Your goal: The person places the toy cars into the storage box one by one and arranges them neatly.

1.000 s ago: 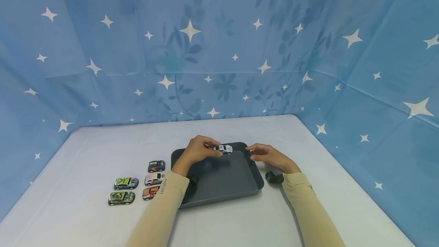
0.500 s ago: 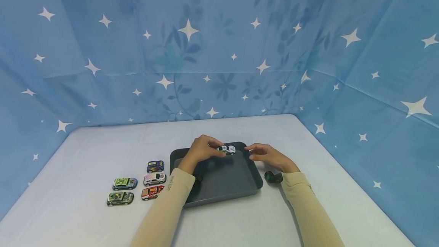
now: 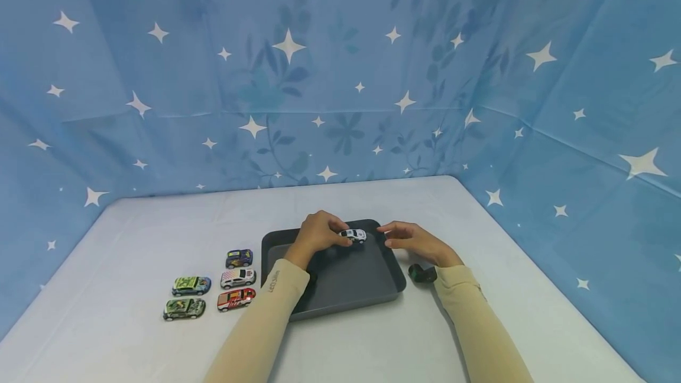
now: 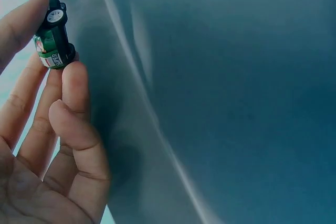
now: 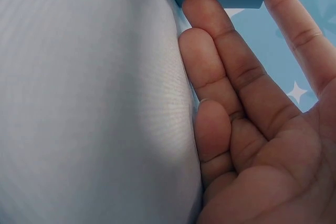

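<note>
A blue curtain (image 3: 340, 75) fills the back and wraps round the right side, creased lengthwise and printed with white four-pointed stars (image 3: 288, 46) and darker leaf and flower shapes. Beneath it spreads a counter (image 3: 362, 347) under a smooth white covering, its far right corner rounded. Near the middle sits a shallow dark grey tray (image 3: 351, 285), slightly askew, with rounded corners and raised walls. Two pale yellow sleeves reach in from the near edge, the left sleeve (image 3: 255, 330) crossing the tray's near left part, the right sleeve (image 3: 481, 324) lying outside it. Of the two hands, the left hand (image 3: 319, 234) pinches a toy car between thumb and fingers, while the right hand (image 3: 417, 242) has its fingers loosely bent, tips against the tray's right wall. A small black object (image 3: 422, 273) sits by the right wrist. The pinched white car (image 3: 353, 234), green along one side, is over the tray's far right part; whether its wheels touch the bottom cannot be told. Left of the tray stand a red car (image 3: 236, 299), a pink-checked white car (image 3: 238, 278), a camouflage car (image 3: 183, 308), a yellow-green car (image 3: 191, 285) and a stubby dark blue car (image 3: 239, 258).
</note>
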A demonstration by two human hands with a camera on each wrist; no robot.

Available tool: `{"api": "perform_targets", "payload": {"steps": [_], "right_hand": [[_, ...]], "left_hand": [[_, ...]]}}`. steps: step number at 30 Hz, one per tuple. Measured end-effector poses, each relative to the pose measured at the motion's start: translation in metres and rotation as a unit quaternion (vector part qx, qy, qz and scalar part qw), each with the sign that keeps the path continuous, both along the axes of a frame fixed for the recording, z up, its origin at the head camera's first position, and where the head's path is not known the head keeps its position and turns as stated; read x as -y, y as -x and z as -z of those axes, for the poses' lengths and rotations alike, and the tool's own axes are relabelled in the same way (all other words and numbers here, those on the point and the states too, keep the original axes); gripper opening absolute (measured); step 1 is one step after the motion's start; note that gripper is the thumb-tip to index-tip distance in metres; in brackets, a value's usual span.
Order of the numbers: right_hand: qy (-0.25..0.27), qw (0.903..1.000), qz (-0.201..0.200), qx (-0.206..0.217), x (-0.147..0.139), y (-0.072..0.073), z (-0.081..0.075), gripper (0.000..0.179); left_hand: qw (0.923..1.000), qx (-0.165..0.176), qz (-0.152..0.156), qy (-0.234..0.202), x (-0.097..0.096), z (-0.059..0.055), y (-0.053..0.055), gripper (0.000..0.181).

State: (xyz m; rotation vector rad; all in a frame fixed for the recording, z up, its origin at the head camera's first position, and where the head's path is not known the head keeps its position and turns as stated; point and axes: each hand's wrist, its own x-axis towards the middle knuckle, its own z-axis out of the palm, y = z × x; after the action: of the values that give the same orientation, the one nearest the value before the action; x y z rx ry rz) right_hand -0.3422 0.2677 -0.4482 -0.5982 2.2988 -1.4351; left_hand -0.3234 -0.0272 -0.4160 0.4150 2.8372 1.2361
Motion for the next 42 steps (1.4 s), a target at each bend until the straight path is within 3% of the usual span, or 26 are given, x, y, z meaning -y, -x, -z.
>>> {"api": "perform_targets", "payload": {"steps": [23, 42], "right_hand": [[0.001, 1.0, -0.003, -0.008, -0.002, 0.001, 0.002, 0.048], [0.001, 1.0, -0.001, -0.005, -0.001, 0.0, -0.001, 0.049]], "left_hand": [[0.9977, 0.013, -0.015, 0.065, -0.018, 0.006, 0.004, 0.029], [0.9945, 0.036, -0.014, 0.097, -0.021, 0.002, 0.003, 0.035]]}}
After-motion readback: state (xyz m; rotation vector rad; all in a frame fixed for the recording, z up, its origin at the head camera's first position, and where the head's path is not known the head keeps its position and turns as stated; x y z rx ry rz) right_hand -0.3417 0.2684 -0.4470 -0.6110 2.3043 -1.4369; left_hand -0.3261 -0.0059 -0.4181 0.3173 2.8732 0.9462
